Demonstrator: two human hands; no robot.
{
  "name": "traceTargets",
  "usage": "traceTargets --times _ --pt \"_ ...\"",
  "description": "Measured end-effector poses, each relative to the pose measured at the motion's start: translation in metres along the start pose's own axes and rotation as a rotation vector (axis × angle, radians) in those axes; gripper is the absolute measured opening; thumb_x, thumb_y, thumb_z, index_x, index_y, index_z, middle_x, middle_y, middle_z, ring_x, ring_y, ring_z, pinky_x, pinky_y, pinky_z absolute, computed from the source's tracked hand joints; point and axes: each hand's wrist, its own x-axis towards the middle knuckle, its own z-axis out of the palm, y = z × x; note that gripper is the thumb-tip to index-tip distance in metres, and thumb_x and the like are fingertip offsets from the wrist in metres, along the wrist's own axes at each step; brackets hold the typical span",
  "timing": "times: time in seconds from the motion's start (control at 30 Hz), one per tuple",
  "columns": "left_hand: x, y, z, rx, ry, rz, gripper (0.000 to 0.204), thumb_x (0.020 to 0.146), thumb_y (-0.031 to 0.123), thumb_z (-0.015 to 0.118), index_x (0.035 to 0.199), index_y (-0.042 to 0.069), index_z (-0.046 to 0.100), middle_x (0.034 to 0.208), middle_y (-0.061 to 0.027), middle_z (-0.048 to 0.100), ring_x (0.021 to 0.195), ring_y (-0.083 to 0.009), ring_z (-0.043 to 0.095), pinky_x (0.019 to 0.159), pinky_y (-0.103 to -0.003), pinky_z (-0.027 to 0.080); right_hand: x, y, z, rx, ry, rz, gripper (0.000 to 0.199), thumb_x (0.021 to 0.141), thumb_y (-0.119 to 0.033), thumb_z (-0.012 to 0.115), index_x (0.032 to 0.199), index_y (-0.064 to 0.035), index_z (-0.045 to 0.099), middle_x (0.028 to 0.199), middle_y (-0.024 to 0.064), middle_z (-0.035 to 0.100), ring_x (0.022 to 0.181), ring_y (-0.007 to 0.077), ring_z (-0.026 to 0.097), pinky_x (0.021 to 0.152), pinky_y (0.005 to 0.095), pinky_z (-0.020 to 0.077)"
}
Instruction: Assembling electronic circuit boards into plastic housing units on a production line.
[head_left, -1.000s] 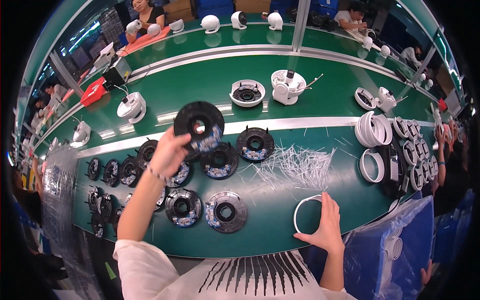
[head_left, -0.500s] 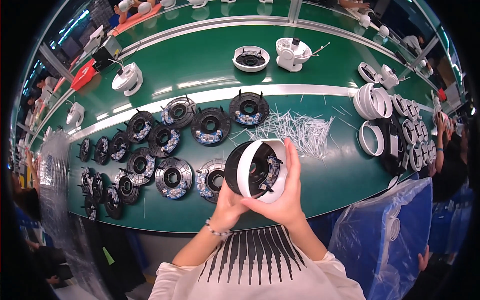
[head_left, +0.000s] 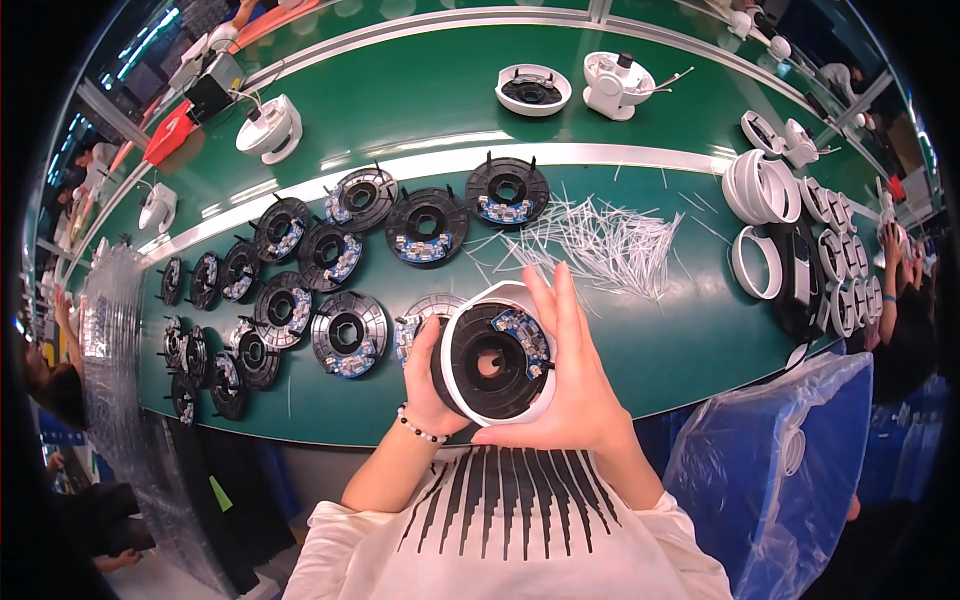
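Both hands are in front of my chest at the table's near edge. A black round base (head_left: 467,368) with a curved circuit board (head_left: 524,338) sits inside a white ring (head_left: 508,292), its open face turned up toward me. My left hand (head_left: 428,388) grips the left side, its thumb along the edge. On the right, my right hand (head_left: 580,390) holds the ring between the stretched fingers and the thumb, which runs under the lower rim. Skin shows through the base's centre hole. Whether the base is fully seated I cannot tell.
Several black bases (head_left: 348,334) with circuit boards cover the table's left. White strips (head_left: 620,245) lie heaped beyond my hands. White rings (head_left: 757,262) stand at the right, beside a black object. White housings (head_left: 618,85) stand farther back. A plastic-covered blue bin (head_left: 770,470) is at lower right.
The ring and base have turned from a sideways tilt to face me. The base now sits more evenly within the ring. My left hand has moved up along the left side.
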Motion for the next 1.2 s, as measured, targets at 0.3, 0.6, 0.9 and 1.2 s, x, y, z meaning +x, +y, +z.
traceTargets --times 0.3,0.6,0.9,1.2 --pt "0.0 0.009 0.008 -0.103 -0.002 -0.057 0.05 0.085 0.04 0.03 0.109 0.001 0.049 0.102 -0.0133 0.055 0.091 -0.0229 0.054 0.081 -0.035 0.044 -0.002 -0.02 0.007 -0.233 0.003 -0.128 0.11 0.047 -0.036 0.076 0.127 0.0073 0.015 0.13 0.026 0.022 0.113 0.0422 0.028 0.088 0.0471 0.0259" --pt "-0.001 -0.001 0.013 -0.04 -0.054 -0.005 0.053 0.085 0.042 0.028 0.114 0.001 0.045 0.108 -0.0134 0.052 0.097 -0.0229 0.052 0.086 -0.034 0.041 -0.005 -0.015 0.002 -0.322 -0.023 -0.151 0.113 0.043 -0.034 0.079 0.127 0.006 0.014 0.128 0.0258 0.027 0.115 0.0398 0.029 0.09 0.0442 0.0258" --pt "0.003 -0.003 -0.008 0.014 -0.253 -0.154 0.076 0.078 0.065 0.024 0.126 0.006 0.031 0.123 -0.0128 0.04 0.111 -0.0238 0.042 0.094 -0.038 0.034 0.001 -0.012 -0.015 -0.309 -0.152 -0.126 0.114 0.039 -0.037 0.08 0.126 0.006 0.021 0.126 0.0215 0.032 0.113 0.0372 0.033 0.092 0.0427 0.0281" --pt "0.007 -0.013 0.005 0.167 -0.012 -0.003 0.064 0.069 0.037 0.044 0.119 -0.003 0.037 0.114 -0.0161 0.048 0.101 -0.0251 0.049 0.089 -0.036 0.039 -0.007 -0.001 0.009 -0.349 0.061 -0.03 0.107 0.04 -0.036 0.077 0.124 0.0055 0.025 0.122 0.0206 0.035 0.11 0.037 0.036 0.091 0.0431 0.0293"
